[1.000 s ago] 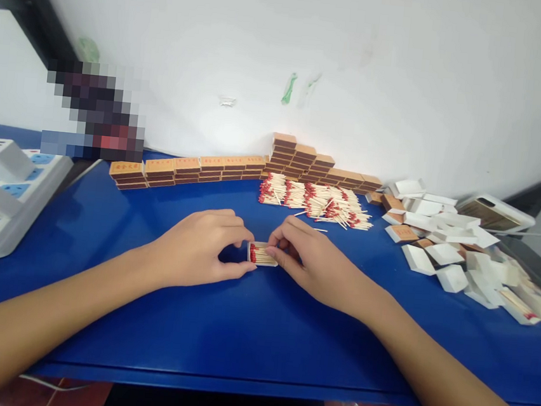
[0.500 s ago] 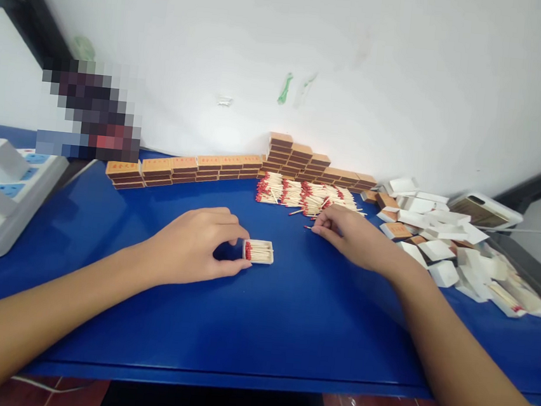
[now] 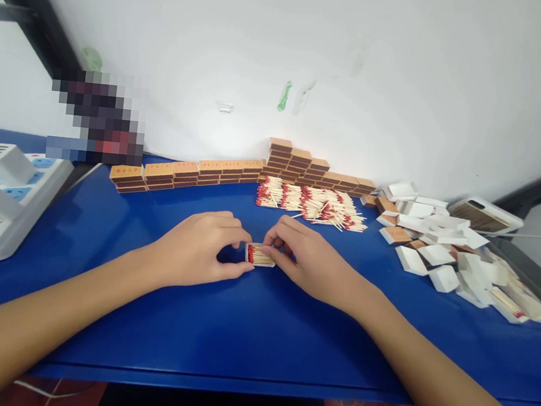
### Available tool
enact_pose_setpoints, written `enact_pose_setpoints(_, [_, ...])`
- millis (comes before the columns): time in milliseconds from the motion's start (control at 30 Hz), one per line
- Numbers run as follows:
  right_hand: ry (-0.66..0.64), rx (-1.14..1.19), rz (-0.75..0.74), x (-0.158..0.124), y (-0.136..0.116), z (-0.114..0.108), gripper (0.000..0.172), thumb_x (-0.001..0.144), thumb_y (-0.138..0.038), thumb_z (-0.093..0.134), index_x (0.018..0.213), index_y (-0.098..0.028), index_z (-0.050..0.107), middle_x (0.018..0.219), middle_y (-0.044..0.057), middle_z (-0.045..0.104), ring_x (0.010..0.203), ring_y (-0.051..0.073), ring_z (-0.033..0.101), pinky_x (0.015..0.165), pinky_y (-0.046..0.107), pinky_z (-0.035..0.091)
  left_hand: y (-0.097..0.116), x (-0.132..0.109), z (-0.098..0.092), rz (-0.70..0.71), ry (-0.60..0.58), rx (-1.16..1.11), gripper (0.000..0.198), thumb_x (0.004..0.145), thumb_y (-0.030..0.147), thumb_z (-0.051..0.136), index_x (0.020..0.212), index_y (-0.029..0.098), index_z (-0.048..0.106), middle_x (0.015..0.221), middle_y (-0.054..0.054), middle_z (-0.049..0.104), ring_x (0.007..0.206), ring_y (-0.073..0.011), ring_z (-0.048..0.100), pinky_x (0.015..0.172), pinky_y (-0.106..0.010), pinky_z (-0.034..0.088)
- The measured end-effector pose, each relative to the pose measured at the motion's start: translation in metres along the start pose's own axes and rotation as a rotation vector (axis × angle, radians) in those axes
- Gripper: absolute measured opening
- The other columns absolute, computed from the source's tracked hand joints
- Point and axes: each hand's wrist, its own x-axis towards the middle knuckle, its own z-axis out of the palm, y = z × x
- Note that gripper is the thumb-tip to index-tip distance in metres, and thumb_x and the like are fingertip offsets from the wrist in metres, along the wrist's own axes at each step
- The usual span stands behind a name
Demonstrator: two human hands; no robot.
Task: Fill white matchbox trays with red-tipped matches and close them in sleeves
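Note:
A small white matchbox tray [image 3: 268,266] lies on the blue table, holding a layer of red-headed matches [image 3: 258,256] with their heads to the left. My left hand [image 3: 202,245] grips the tray's left end, thumb on the near side and index finger on the far side. Over the right part of the tray, my right hand [image 3: 306,257] has its thumb and fingertips pinched together on a match, largely hidden by the fingers. Behind both hands lies a loose heap of matches [image 3: 313,202], heads mixed in direction.
Closed matchboxes [image 3: 185,170] stand stacked in a row along the wall. At the right is a jumbled pile of white trays and box sleeves [image 3: 432,234], with a phone [image 3: 484,214] behind it. A white power strip [image 3: 26,205] with plugs sits at the left.
My right hand has moved left and nearer from the match heap to the tray, carrying a match. My left hand has kept its grip on the tray.

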Motion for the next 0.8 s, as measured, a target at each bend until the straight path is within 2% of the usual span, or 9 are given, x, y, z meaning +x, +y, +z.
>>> enact_pose_setpoints(400, [-0.045, -0.004, 0.020, -0.005, 0.003, -0.004, 0.007, 0.107, -0.021, 0.062, 0.101, -0.022, 0.065, 0.100, 0.004, 0.063, 0.079, 0.017, 0.060, 0.070, 0.031, 0.046, 0.000, 0.001, 0.001, -0.010, 0.007, -0.005, 0.020, 0.097, 0.035, 0.077, 0.108, 0.020, 0.081, 0.089, -0.003, 0.072, 0.086, -0.0204, 0.066, 0.075, -0.033, 0.049])
enact_pose_setpoints(500, [-0.027, 0.006, 0.015, -0.003, 0.009, -0.006, 0.007, 0.107, -0.024, 0.063, 0.102, -0.022, 0.068, 0.099, 0.004, 0.064, 0.081, 0.018, 0.061, 0.072, 0.031, 0.046, 0.000, 0.000, 0.001, -0.015, 0.005, -0.012, 0.020, 0.097, 0.036, 0.077, 0.110, 0.021, 0.081, 0.089, -0.002, 0.072, 0.086, -0.0202, 0.066, 0.075, -0.033, 0.049])
enact_pose_setpoints(567, [0.015, -0.013, 0.014, -0.003, 0.024, -0.014, 0.011, 0.108, -0.028, 0.062, 0.101, -0.022, 0.069, 0.096, 0.004, 0.065, 0.083, 0.019, 0.061, 0.074, 0.032, 0.046, -0.001, -0.001, -0.001, -0.017, 0.005, -0.019, 0.020, 0.098, 0.036, 0.076, 0.111, 0.021, 0.081, 0.090, -0.002, 0.073, 0.086, -0.0200, 0.066, 0.075, -0.033, 0.048])
enact_pose_setpoints(700, [0.166, -0.174, 0.075, -0.011, 0.074, -0.040, 0.014, 0.104, -0.027, 0.063, 0.093, -0.022, 0.067, 0.090, 0.006, 0.065, 0.080, 0.021, 0.060, 0.073, 0.035, 0.043, -0.005, -0.004, -0.005, -0.026, 0.012, -0.009, 0.023, 0.098, 0.039, 0.076, 0.112, 0.021, 0.081, 0.091, -0.002, 0.074, 0.086, -0.0199, 0.067, 0.073, -0.032, 0.048])
enact_pose_setpoints(800, [0.187, -0.213, 0.140, -0.019, 0.105, -0.056, 0.013, 0.101, -0.032, 0.065, 0.097, -0.022, 0.071, 0.089, 0.007, 0.065, 0.077, 0.022, 0.058, 0.070, 0.035, 0.043, -0.006, -0.006, -0.008, -0.024, 0.013, 0.009, 0.024, 0.099, 0.040, 0.074, 0.113, 0.021, 0.080, 0.092, -0.002, 0.074, 0.087, -0.0199, 0.067, 0.073, -0.031, 0.047])
